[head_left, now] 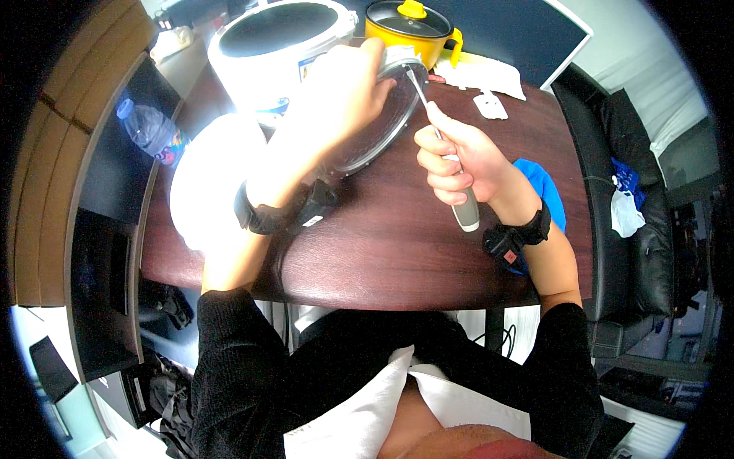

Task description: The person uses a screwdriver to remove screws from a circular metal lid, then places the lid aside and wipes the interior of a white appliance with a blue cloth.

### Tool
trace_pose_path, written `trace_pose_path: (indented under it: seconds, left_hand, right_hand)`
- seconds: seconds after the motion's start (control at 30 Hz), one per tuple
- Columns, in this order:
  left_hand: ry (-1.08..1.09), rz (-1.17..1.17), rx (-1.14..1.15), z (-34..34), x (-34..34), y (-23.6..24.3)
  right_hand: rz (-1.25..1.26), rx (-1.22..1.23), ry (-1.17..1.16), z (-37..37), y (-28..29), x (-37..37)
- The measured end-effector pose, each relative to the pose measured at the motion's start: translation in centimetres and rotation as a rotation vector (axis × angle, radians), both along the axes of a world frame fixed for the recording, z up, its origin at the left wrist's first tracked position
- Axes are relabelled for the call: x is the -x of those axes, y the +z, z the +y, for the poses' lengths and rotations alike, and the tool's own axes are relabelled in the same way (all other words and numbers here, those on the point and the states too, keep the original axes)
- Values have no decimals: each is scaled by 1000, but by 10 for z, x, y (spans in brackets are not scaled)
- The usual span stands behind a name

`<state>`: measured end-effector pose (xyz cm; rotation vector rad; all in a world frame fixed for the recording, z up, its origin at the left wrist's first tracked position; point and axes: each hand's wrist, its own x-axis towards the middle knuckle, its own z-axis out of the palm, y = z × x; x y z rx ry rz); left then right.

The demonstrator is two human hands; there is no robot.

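Note:
In the upper middle, my left hand (344,92) grips the top of a round lid (378,138) with a pale rim and a dark, shiny face, tilted up off the table. Its fingers curl over the rim. My right hand (464,157) is closed around a screwdriver (467,213) with a grey and white handle. The metal shaft points up and left, its tip at the lid's upper right rim. Whether the tip sits on a screw is too small to tell. Behind my left hand stands a white round cooker pot (229,65) with a dark inside.
A yellow pot (394,38) with a glass lid stands at the back, beside white paper (489,76). Left of my forearm sits an overexposed white rounded thing (210,183), near a plastic bottle (157,134). Blue cloth (544,183) lies behind my right wrist on the brown table (367,260).

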<state>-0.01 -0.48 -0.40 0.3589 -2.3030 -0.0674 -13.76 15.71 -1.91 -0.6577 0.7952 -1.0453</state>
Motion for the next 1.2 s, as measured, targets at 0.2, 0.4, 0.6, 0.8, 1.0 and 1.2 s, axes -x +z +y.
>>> trace_pose_path:
  seconds: [0.2, 0.4, 0.6, 0.8, 1.0, 1.2]
  left_hand:
    - [-23, 47, -2, 0, 0, -2]
    - [-22, -57, -169, 8, -9, 15]
    - [-9, 210, -163, -10, 9, -16]
    - [63, 9, -152, -3, 1, 3]
    - [-12, -3, -118, -4, 0, 8]
    - [-240, -55, -584, -27, -11, 21]
  right_hand:
    - [8, -4, -22, 2, 0, -2]
    - [401, 85, -214, 18, 18, 6]
    - [676, 317, -511, 2, 48, 13]
    - [936, 414, -686, -25, 58, 24]
    - [1210, 488, -661, -52, 28, 32]
    - [1366, 404, -571, -52, 21, 34]
